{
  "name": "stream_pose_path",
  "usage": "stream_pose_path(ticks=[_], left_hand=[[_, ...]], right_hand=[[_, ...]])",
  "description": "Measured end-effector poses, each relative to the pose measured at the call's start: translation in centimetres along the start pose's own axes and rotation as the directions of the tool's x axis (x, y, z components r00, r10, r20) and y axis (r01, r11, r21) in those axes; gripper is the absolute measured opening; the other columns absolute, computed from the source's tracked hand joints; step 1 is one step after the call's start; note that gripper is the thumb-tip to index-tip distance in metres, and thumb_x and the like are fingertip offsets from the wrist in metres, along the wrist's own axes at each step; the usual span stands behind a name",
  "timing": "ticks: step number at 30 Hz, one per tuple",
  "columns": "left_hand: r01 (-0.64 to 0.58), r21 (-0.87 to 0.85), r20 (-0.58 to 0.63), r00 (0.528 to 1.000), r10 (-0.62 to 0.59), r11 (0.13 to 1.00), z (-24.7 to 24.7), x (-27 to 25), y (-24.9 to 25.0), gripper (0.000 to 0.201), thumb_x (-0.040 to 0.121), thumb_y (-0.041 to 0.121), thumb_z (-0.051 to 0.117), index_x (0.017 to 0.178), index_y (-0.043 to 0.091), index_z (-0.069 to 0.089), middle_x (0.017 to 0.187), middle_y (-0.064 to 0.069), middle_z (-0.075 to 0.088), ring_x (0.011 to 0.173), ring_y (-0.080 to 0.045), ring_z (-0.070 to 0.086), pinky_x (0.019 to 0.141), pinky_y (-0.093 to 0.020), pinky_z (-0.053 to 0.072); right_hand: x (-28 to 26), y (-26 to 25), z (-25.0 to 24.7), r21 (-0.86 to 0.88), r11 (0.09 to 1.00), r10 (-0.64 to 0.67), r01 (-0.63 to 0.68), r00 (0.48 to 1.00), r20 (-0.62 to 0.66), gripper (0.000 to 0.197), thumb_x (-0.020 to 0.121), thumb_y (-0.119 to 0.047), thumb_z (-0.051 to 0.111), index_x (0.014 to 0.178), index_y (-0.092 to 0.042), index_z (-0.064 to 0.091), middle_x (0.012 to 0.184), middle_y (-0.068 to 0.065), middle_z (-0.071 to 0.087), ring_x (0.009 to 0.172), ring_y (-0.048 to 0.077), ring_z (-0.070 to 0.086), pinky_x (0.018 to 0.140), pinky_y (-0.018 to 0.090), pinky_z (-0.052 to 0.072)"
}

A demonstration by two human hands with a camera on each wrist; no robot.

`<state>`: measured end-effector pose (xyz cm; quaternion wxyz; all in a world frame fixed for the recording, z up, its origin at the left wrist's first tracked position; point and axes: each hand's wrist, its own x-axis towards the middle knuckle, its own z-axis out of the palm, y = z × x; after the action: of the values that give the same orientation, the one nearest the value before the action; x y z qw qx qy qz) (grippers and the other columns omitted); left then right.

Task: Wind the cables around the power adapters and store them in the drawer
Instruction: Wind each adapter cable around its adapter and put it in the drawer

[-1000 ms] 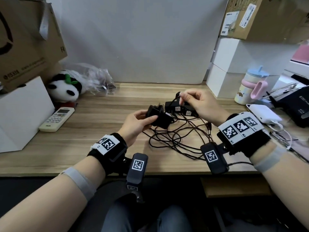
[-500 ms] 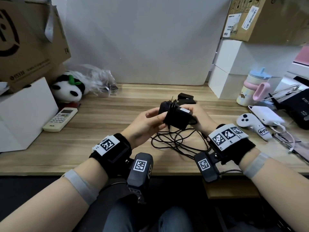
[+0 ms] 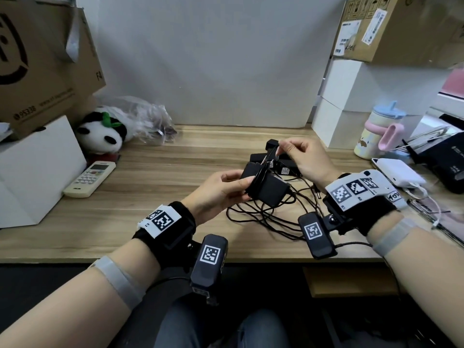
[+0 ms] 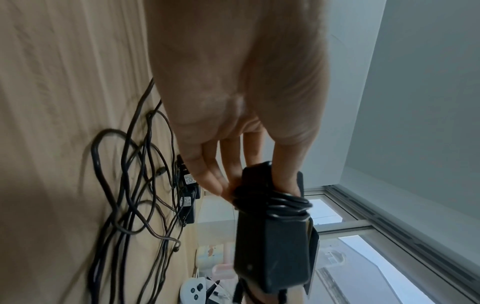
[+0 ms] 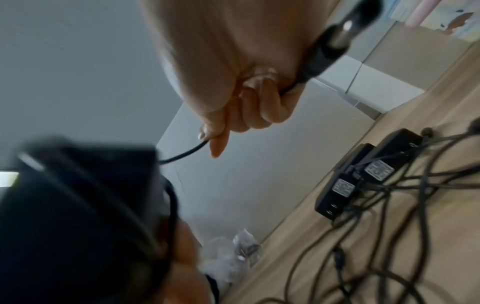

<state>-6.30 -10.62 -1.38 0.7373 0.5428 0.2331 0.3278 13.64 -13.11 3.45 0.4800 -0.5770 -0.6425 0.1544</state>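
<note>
Fingers of the left hand (image 3: 213,190) grip a cable-wrapped adapter (image 3: 268,190); right hand (image 3: 305,160) fingers pinch its cable (image 5: 182,154).

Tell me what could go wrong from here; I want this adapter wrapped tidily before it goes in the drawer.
The right hand pinches only the short cable end; if it slips, the coils on the adapter in the left hand may loosen. The loose cables on the desk could also snag.
</note>
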Motion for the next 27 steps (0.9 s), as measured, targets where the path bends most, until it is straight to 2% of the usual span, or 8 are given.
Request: stream_pose_path(ticks=[2,5,8,10,12,17,23,27], left_hand=[[-0.025,-0.066,0.008,1.000,0.025,0.997,0.4,-0.1,0.1,0.024,0.083,0.014,0.059,0.105,0.007,0.062,0.089,-0.003,0.063,0.078,-0.011,0.059,0.068,-0.018,0.051],[-0.055,-0.247,-0.050,0.998,0.044,0.967,0.8,0.1,0.3,0.034,0.082,0.010,0.058,0.115,0.001,0.054,0.106,-0.015,0.062,0.086,-0.021,0.063,0.072,-0.024,0.056],[-0.082,-0.398,-0.120,0.992,0.036,0.914,0.8,0.6,0.4,0.039,0.087,0.005,0.054,0.124,-0.006,0.046,0.109,-0.024,0.060,0.083,-0.027,0.068,0.077,-0.031,0.058],[-0.098,-0.428,-0.198,0.980,0.013,0.899,0.6,1.0,0.3,0.037,0.092,0.004,0.051,0.127,-0.009,0.043,0.101,-0.022,0.063,0.075,-0.024,0.071,0.072,-0.030,0.059],[-0.094,-0.413,-0.297,0.954,-0.036,0.906,0.2,1.3,0.1,0.043,0.093,0.008,0.054,0.131,-0.005,0.040,0.097,-0.019,0.063,0.068,-0.020,0.070,0.062,-0.026,0.058],[-0.003,-0.260,-0.478,0.869,-0.126,0.966,-1.5,1.5,-1.1,0.036,0.087,0.024,0.066,0.115,0.011,0.046,0.090,-0.004,0.060,0.073,-0.010,0.059,0.054,-0.021,0.047],[0.028,-0.232,-0.487,0.862,-0.141,0.972,-1.0,1.2,-1.6,0.034,0.088,0.011,0.064,0.113,0.003,0.042,0.114,-0.023,0.061,0.083,-0.028,0.066,0.077,-0.034,0.056],[0.031,-0.203,-0.464,0.877,-0.124,0.979,-0.3,1.1,-1.5,0.039,0.088,0.004,0.062,0.119,-0.006,0.041,0.115,-0.030,0.059,0.077,-0.031,0.066,0.059,-0.027,0.059]], right_hand=[[-0.2,1.0,0.7,-0.033,0.998,0.063,-0.060,0.994,0.087,0.031,0.095,-0.020,0.052,0.067,-0.015,0.064,0.069,-0.003,0.061,0.062,-0.004,0.052,0.065,0.014,0.040],[-1.7,1.4,2.1,-0.027,0.992,0.130,-0.127,0.969,0.209,0.040,0.092,0.002,0.050,0.061,-0.023,0.053,0.058,-0.009,0.048,0.051,-0.002,0.041,0.053,0.015,0.035],[-3.2,1.3,3.6,-0.109,0.990,0.122,-0.089,0.925,0.359,0.024,0.096,-0.005,0.043,0.077,-0.007,0.057,0.052,-0.005,0.040,0.043,0.002,0.034,0.049,0.019,0.029],[-3.9,1.1,4.2,-0.161,0.985,0.134,-0.066,0.882,0.452,0.021,0.098,-0.007,0.039,0.095,-0.010,0.059,0.052,-0.004,0.044,0.043,0.002,0.039,0.052,0.017,0.032],[-4.4,1.0,4.4,-0.217,0.975,0.158,-0.055,0.856,0.491,0.020,0.099,-0.011,0.039,0.091,-0.015,0.057,0.053,-0.005,0.050,0.042,0.002,0.043,0.055,0.019,0.035],[-5.2,0.1,3.3,-0.134,0.980,0.187,-0.148,0.914,0.361,0.009,0.098,-0.018,0.045,0.095,-0.013,0.053,0.054,-0.002,0.059,0.041,0.012,0.050,0.047,0.019,0.041],[-5.1,-1.4,3.5,0.104,0.990,0.078,-0.093,0.988,0.136,0.008,0.088,-0.009,0.062,0.083,-0.005,0.058,0.069,0.006,0.071,0.052,0.015,0.062,0.047,0.018,0.046],[-4.2,-1.5,3.5,0.406,0.901,0.110,-0.153,0.986,0.127,0.007,0.086,-0.004,0.063,0.084,-0.011,0.066,0.068,0.002,0.072,0.061,0.012,0.068,0.054,0.017,0.051]])
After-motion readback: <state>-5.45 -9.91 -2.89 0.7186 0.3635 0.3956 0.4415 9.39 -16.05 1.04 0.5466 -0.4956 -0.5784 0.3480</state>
